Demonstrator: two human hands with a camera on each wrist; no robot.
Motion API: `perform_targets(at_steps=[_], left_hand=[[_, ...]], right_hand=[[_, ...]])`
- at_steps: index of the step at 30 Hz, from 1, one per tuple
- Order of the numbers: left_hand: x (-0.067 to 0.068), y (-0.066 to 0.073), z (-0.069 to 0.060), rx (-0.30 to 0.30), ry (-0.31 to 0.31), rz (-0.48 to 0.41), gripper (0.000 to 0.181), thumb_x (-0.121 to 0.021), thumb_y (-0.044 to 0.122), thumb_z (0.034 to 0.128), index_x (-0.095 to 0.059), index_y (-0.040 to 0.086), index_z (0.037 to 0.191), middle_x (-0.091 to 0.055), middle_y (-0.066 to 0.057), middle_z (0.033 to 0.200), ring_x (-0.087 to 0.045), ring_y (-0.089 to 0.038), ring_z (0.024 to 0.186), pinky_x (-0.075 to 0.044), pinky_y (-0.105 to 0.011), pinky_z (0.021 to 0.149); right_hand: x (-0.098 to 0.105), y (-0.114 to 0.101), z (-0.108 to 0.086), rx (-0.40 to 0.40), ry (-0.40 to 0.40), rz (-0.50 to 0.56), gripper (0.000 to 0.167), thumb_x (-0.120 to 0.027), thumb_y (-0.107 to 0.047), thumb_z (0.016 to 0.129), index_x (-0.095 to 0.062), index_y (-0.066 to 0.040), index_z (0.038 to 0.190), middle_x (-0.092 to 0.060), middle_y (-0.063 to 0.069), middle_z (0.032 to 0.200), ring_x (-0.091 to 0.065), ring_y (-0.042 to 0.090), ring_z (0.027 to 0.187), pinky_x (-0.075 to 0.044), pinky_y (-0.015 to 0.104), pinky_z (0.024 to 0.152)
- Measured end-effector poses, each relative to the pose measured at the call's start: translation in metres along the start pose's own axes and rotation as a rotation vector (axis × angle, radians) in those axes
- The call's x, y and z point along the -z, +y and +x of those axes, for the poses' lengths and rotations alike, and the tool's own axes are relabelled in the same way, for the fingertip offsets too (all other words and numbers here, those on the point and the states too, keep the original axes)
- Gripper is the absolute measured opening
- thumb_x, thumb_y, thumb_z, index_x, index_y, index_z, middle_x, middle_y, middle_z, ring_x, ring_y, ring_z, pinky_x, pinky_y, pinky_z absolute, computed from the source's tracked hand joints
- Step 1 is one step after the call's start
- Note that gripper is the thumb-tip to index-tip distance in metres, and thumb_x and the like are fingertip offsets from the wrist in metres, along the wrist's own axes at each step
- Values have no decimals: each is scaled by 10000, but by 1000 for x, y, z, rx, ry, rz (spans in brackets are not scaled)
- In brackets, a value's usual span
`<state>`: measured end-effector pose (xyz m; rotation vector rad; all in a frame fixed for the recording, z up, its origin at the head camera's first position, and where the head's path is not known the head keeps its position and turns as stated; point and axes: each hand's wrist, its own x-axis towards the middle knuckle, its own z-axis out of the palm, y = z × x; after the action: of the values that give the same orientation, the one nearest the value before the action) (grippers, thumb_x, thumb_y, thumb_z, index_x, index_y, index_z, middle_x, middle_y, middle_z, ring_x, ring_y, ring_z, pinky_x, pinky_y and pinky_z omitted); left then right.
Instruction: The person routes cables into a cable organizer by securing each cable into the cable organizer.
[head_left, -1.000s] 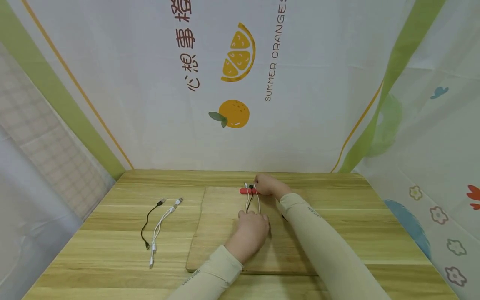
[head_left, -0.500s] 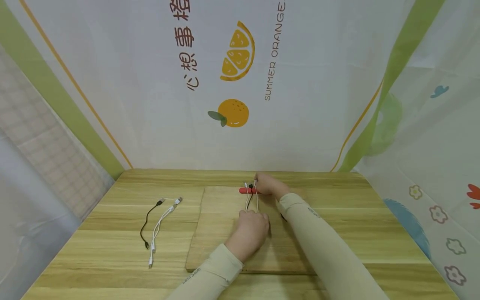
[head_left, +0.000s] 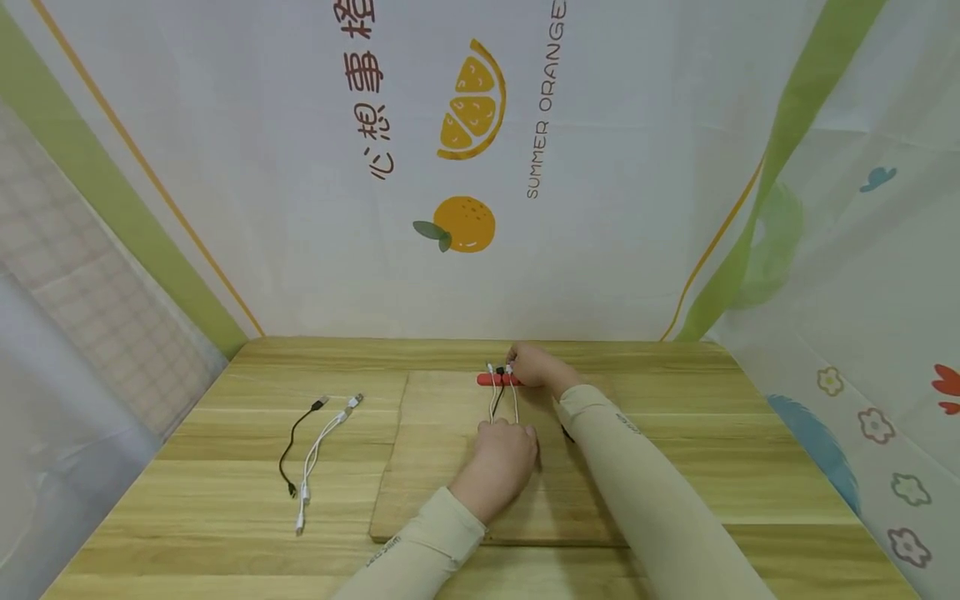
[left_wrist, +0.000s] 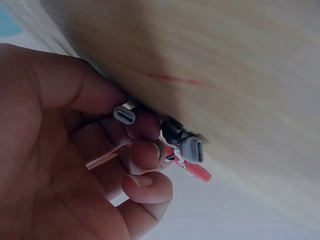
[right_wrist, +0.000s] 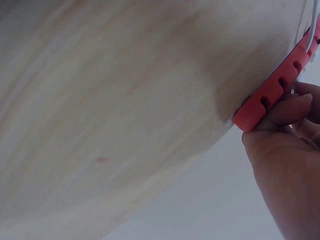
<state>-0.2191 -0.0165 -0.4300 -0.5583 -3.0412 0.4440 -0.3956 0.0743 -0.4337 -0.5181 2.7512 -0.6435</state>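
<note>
A red cable organizer strip lies at the far edge of the wooden board, with two white charging cables and a black one running across it. My left hand grips these cables on the near side. In the left wrist view, a white USB-C plug shows by the thumb, and black and white plugs beyond the fingertips. My right hand is at the strip's right end, fingertips bent by the right white plug; open slots show in the strip beside the thumb.
Left of the board lie a black cable and a white cable with several ends on the wooden table. Something small and black shows beside the right sleeve. A printed curtain hangs behind the table.
Both hands stay in nearly the same place. The right white plug shows more clearly beside the right fingertips, and its cable shifts slightly. The whole head view drifts a little.
</note>
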Motion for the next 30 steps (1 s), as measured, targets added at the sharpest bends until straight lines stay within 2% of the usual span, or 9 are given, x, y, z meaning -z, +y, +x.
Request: perform_targets(at_steps=[4, 9, 13, 16, 20, 27, 30], left_hand=[[-1, -1, 0, 2, -5, -20, 146, -625, 292, 1048, -693, 168, 1086, -771, 3, 1005, -678, -178, 901, -563, -386, 812], [-1, -1, -1, 0, 15, -23, 140, -619, 275, 1049, -687, 154, 1062, -769, -6, 988, -681, -175, 885, -576, -381, 810], [-5, -3, 0, -4, 76, -41, 117, -630, 252, 1034, -671, 148, 1002, -762, -17, 904, -683, -170, 800, -586, -366, 710], [-8, -5, 1, -4, 129, -84, 102, -655, 232, 1008, -666, 143, 961, -748, -30, 843, -684, -180, 747, -580, -365, 634], [-11, -7, 2, -5, 162, -111, 106, -682, 225, 984, -662, 135, 933, -736, -41, 816, -698, -197, 734, -581, -366, 602], [-8, -8, 1, -10, 160, -129, 99, -678, 216, 984, -653, 132, 936, -738, -47, 824, -701, -203, 729, -583, -370, 600], [-7, -9, 1, -17, 159, -132, 84, -671, 204, 987, -661, 128, 953, -728, -48, 810, -704, -196, 732, -583, -364, 601]], right_hand=[[0, 0, 1, 8, -2, -7, 319, -446, -70, 1059, -618, 45, 1302, -678, 228, 1332, -621, 307, 1175, -509, 456, 1100], [0, 1, 1, -20, -4, 49, 307, -415, -78, 1079, -593, 42, 1299, -664, 210, 1268, -605, 286, 1097, -517, 397, 948], [-1, 2, 0, -41, -5, 87, 300, -396, -125, 1121, -578, 30, 1304, -652, 181, 1195, -595, 262, 1057, -496, 367, 895], [-1, 2, 0, -38, 1, 77, 311, -395, -133, 1121, -587, 23, 1310, -661, 186, 1232, -594, 272, 1095, -497, 399, 958], [-1, 2, 0, -40, 4, 70, 307, -417, -137, 1116, -595, 10, 1318, -663, 202, 1309, -588, 300, 1171, -485, 449, 1051], [0, 2, 0, 3, 24, 5, 301, -534, -175, 1093, -666, -3, 1303, -696, 205, 1351, -612, 335, 1314, -459, 494, 1180], [0, 1, -1, 8, 30, -4, 302, -578, -227, 1087, -693, -21, 1275, -707, 195, 1347, -615, 351, 1339, -458, 503, 1183]])
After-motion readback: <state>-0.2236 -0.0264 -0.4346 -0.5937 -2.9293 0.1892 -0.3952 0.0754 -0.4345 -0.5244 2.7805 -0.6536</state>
